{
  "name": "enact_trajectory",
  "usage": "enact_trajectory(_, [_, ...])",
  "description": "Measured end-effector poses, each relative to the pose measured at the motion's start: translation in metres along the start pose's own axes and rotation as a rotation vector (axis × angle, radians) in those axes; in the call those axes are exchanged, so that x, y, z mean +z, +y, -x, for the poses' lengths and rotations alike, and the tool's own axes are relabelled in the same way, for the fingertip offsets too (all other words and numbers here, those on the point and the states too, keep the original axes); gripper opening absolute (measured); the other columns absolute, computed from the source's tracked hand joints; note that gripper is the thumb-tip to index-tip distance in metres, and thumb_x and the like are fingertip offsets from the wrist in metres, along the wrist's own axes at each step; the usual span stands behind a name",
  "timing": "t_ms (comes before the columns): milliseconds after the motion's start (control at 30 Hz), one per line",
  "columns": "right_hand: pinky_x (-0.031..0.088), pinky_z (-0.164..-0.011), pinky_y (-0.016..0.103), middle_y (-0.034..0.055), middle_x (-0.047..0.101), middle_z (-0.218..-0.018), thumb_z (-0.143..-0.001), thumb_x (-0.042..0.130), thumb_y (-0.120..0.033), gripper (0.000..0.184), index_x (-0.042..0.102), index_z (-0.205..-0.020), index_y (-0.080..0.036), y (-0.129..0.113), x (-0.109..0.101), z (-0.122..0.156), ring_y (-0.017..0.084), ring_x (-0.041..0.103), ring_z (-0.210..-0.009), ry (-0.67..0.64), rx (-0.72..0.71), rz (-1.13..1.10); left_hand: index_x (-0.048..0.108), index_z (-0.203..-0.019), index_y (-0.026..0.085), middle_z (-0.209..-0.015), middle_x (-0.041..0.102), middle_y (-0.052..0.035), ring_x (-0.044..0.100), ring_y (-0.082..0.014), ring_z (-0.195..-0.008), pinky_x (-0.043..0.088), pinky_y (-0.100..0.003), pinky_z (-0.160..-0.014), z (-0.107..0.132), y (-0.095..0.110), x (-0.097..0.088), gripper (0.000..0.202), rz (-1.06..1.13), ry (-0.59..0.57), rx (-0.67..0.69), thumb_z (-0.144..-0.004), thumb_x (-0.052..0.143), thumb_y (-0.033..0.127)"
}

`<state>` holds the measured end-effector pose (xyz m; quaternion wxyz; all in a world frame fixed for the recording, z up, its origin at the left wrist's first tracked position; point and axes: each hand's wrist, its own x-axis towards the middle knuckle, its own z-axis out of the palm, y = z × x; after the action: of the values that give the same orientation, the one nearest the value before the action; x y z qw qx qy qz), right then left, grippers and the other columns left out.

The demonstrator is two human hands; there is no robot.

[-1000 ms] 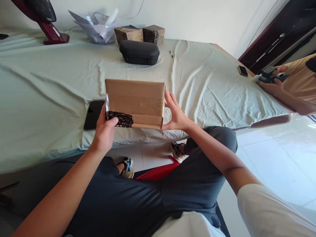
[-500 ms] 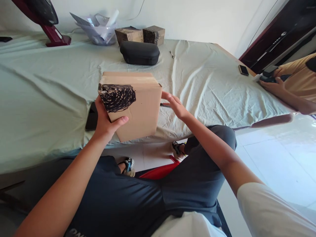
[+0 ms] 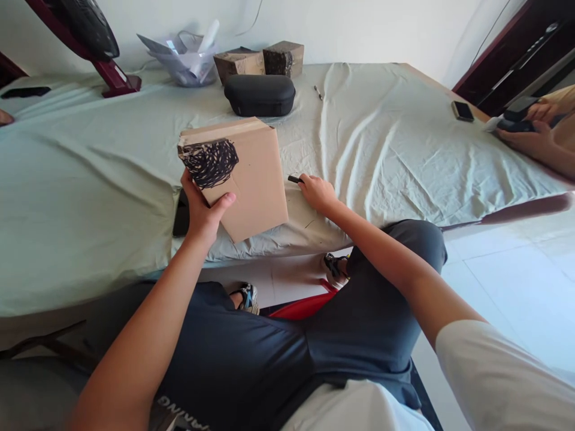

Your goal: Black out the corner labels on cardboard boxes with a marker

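Right hand has come off the cardboard box and dropped to the sheet just right of it, and we note the box now tips left, held by the left hand alone. Sheet-covered table lies under and behind the box, and the box's low corner hangs over its near edge. We see the box raised and tilted, with its black scribbled patch at its upper left corner. Left hand clamps the box's lower left edge, thumb pressed flat on the front; the other fingers are behind the box, so we cannot tell their spread. Right hand's fingers are bunched together, tips on the near end of a small dark stick lying just right of the box; whether they pinch it or only touch it we cannot tell. Black case sits behind the box; red fan base is far behind it to the left; two brown blocks stand behind the case. Dark phone lies partly hidden under the box's left side; another person's hands are far right of the box; a pen lies behind the box to the right.
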<state>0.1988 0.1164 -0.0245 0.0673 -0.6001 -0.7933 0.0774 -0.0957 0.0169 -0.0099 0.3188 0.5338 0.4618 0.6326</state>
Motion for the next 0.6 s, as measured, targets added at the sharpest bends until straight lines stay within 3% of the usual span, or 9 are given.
enact_trajectory(133, [0.053, -0.086, 0.044, 0.0205, 0.08, -0.134, -0.118, 0.037, -0.043, 0.053, 0.06, -0.161, -0.024, -0.001, -0.009, 0.0, 0.039, 0.077, -0.114, -0.026, 0.04, -0.002, 0.036, -0.157, 0.032, -0.169, 0.053, -0.006, 0.055, -0.0305, -0.153, 0.041, -0.051, -0.131, 0.001, 0.001, 0.0, 0.096, -0.071, -0.004, 0.026, -0.082, 0.091, 0.055])
enact_trajectory(267, [0.057, -0.091, 0.05, 0.0278, 0.079, -0.137, -0.108, 0.05, -0.027, 0.085, 0.016, -0.185, -0.018, -0.007, -0.016, -0.001, 0.042, 0.078, -0.115, -0.162, 0.122, 0.035, 0.039, -0.159, 0.031, -0.17, 0.053, -0.0052, 0.056, -0.0295, -0.154, 0.044, -0.048, -0.128, 0.002, 0.001, -0.002, 0.094, -0.085, -0.003, 0.056, -0.084, 0.089, 0.054])
enact_trajectory(333, [0.058, -0.087, 0.047, 0.0255, 0.083, -0.129, -0.096, 0.059, -0.018, 0.103, 0.009, -0.185, -0.019, 0.001, -0.02, 0.001, 0.038, 0.079, -0.102, -0.2, 0.075, 0.005, 0.039, -0.159, 0.03, -0.169, 0.054, -0.0049, 0.057, -0.0291, -0.153, 0.044, -0.048, -0.128, 0.002, -0.001, -0.003, 0.094, -0.082, -0.001, 0.061, -0.084, 0.089, 0.054])
enact_trajectory(400, [0.058, -0.076, 0.04, 0.0185, 0.087, -0.112, -0.09, 0.063, -0.016, 0.104, 0.021, -0.184, -0.026, 0.014, -0.027, 0.005, 0.029, 0.076, -0.08, -0.214, -0.043, -0.08, 0.038, -0.159, 0.031, -0.168, 0.054, -0.0044, 0.057, -0.0288, -0.152, 0.043, -0.05, -0.13, 0.0, -0.004, -0.004, 0.095, -0.076, -0.002, 0.063, -0.083, 0.09, 0.055])
enact_trajectory(467, [0.053, -0.062, 0.035, 0.0114, 0.084, -0.094, -0.089, 0.063, -0.017, 0.087, 0.049, -0.174, -0.03, 0.029, -0.037, 0.011, 0.021, 0.065, -0.058, -0.276, -0.08, -0.2, 0.036, -0.16, 0.032, -0.166, 0.055, -0.0054, 0.058, -0.0297, -0.15, 0.044, -0.051, -0.13, -0.003, -0.009, -0.005, 0.101, -0.082, 0.0, 0.068, -0.08, 0.091, 0.059])
enact_trajectory(533, [0.045, -0.051, 0.032, 0.0072, 0.077, -0.081, -0.09, 0.065, -0.019, 0.055, 0.076, -0.144, -0.024, 0.038, -0.051, 0.015, 0.015, 0.054, -0.046, -0.364, 0.023, -0.337, 0.032, -0.162, 0.033, -0.164, 0.056, -0.0076, 0.059, -0.0314, -0.148, 0.046, -0.053, -0.13, -0.006, -0.014, -0.006, 0.111, -0.09, -0.002, 0.076, -0.075, 0.094, 0.063])
enact_trajectory(600, [0.04, -0.047, 0.03, 0.0044, 0.068, -0.076, -0.094, 0.065, -0.022, 0.024, 0.08, -0.112, -0.018, 0.041, -0.065, 0.019, 0.012, 0.048, -0.044, -0.356, 0.123, -0.563, 0.029, -0.164, 0.032, -0.164, 0.055, -0.0093, 0.058, -0.0331, -0.148, 0.046, -0.056, -0.13, -0.009, -0.017, -0.006, 0.119, -0.073, -0.016, 0.093, -0.071, 0.093, 0.069])
